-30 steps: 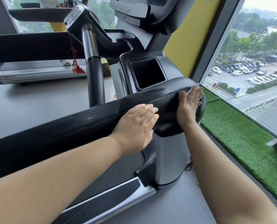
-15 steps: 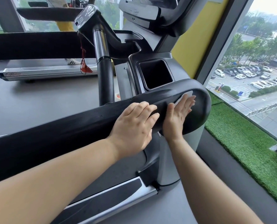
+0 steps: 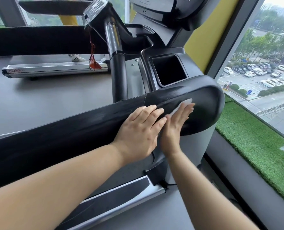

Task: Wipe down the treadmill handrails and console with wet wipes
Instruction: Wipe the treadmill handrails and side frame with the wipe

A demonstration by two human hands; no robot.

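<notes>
right grip (image 3: 176, 123), fingers flat on the wet wipe (image 3: 185, 103), has slid back along the handrail (image 3: 71, 130) end to just beside flat left grip (image 3: 141, 130), so that end's prob wiped.

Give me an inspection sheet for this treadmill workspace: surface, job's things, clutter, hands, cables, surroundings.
Surface: black handrail, streaked sheen toward its rounded end.
Job's things: white wipe flat on the handrail end; console partly in view at top.
Clutter: red tag hanging on a cord beside the chrome post.
Hands: left hand flat on the handrail; right hand flat, pressing the wipe.
Cables: black cable at the foot of the grey upright.
Surroundings: window on the right, turf below it, second treadmill behind with a shoe on it.
</notes>
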